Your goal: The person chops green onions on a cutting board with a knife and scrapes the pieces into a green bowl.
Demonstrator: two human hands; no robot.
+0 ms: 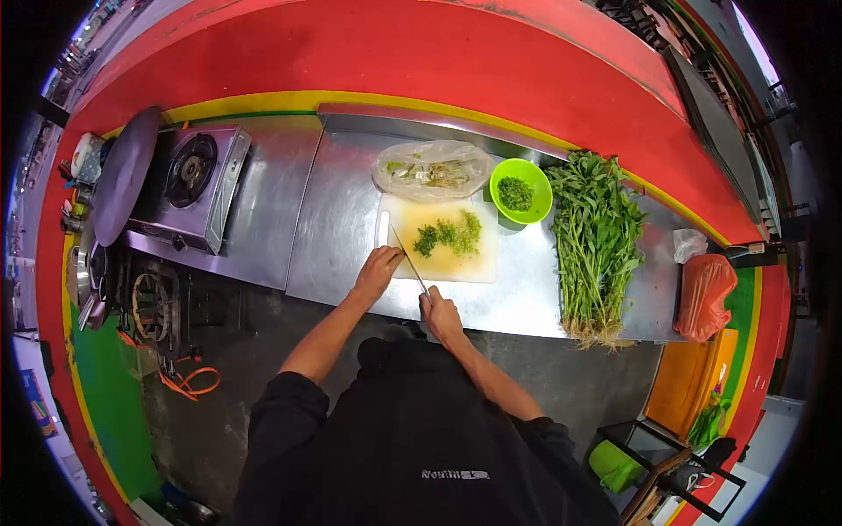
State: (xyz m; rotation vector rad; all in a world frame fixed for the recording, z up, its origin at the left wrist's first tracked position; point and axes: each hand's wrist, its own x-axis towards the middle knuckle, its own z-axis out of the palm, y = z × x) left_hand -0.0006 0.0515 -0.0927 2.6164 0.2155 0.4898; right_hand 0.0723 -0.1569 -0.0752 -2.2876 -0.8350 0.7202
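Note:
My right hand (443, 317) is wrapped round the handle of a knife (410, 261), whose blade points away from me over the left part of a white cutting board (478, 272). My left hand (379, 270) is at the board's near left corner, its fingers curled together close against the blade. Whether they hold anything is hidden. Chopped green herbs (447, 235) lie on the board in small heaps, dark green at left and paler at right. Behind the board are a clear plastic bag (434, 169) with plant trimmings and a lime-green bowl (545, 195) holding chopped greens.
A large bunch of leafy greens with roots (598, 245) lies right of the board. Further right sits a red plastic bag (704, 296). A gas stove (189, 180) and a big round lid (127, 178) stand at left. A red wall (395, 57) borders the steel counter (342, 188).

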